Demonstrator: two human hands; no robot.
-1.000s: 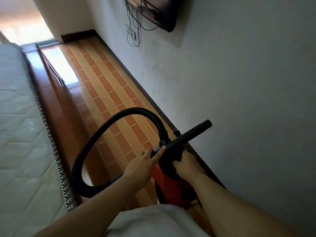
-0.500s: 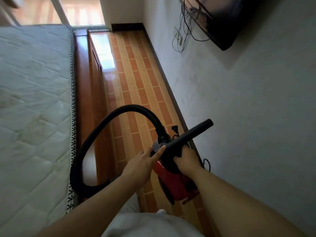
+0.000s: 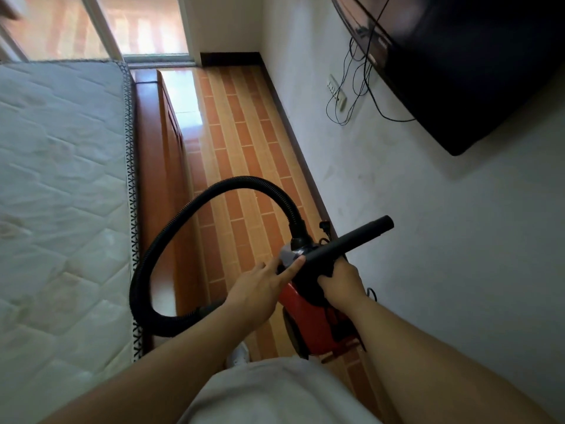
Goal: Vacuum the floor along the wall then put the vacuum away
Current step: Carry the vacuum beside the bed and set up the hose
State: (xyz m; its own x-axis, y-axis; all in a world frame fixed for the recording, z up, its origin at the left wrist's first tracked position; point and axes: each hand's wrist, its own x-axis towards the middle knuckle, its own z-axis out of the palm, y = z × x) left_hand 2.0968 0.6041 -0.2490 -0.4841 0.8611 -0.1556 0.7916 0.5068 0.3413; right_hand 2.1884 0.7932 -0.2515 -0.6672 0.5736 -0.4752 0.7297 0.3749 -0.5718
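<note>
From my remote seat: the right-hand grip [image 3: 341, 278] is wrapped tight round the black top handle of the red canister vacuum [image 3: 308, 319], which sits at centre frame, just beside the white plaster wall [image 3: 443, 255]; can't tell whether its base touches the orange brick-pattern tile floor [image 3: 238, 133]. The left-hand grip [image 3: 260, 289] holds the rigid black tube [image 3: 351, 240] at its near end, w/ one finger laid straight along the top; the digits underneath are hidden. The tube slants toward 2 o'clock, crossing over the vacuum, its open end in front of the wall. The black ribbed hose [image 3: 244, 181] leaves the vacuum's front, arcs up to 12 o'clock, swings round thru 9 and comes back under the left palm, approx. a full loop. A thin black cord [image 3: 371, 293] shows at 3 o'clock of the right wrist, by the wall. The dark brown baseboard [image 3: 293, 123] runs along the wall-floor edge toward 12. At 9 o'clock lies a white quilted mattress [image 3: 61, 179] on a glossy wooden bed frame [image 3: 149, 148]. At 1 o'clock a black flat-screen TV [image 3: 458, 56] is mounted on the wall, w/ thin black cables [image 3: 360, 87] hanging past a white wall socket [image 3: 336, 91]. At 11–12 o'clock, a glass door [image 3: 137, 26], bright. A white garment [image 3: 275, 393] fills 6 o'clock, w/ a white shoe [image 3: 238, 354] just above it.
</note>
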